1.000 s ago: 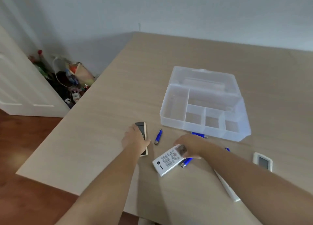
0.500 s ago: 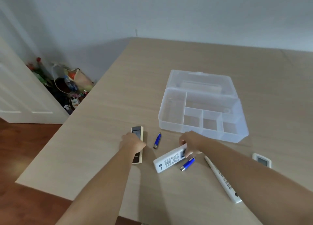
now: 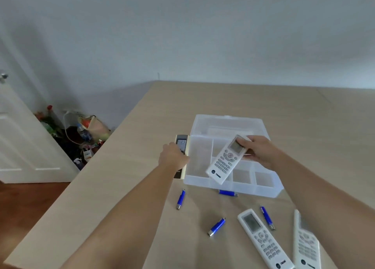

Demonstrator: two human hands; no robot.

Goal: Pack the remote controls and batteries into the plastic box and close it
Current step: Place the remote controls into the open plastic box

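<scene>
The left hand (image 3: 174,158) is gripping a beige remote (image 3: 182,147) just outside the left wall of the box (image 3: 261,189), which is sitting open on the bench (image 3: 121,187) with its lid lying back. To seat it well, the hand is probably best lifting the remote over the wall and laying it lengthwise in the tall left compartment, which looks long enough. Further right, the right hand (image 3: 261,153) is grasping a white remote (image 3: 228,159) by its screen end, tilted over the box; it seems to belong flat in the long rear compartment, since the small front cells look too short. Four blue batteries are lying loose on the bench, one (image 3: 228,193) touching the box front, and two more white remotes (image 3: 263,240) are waiting near the right edge. The left fingers are hidden behind the hand, the beige remote's lower end is partly covered, and the rightmost remote (image 3: 305,246) is being cut off at the bottom.
</scene>
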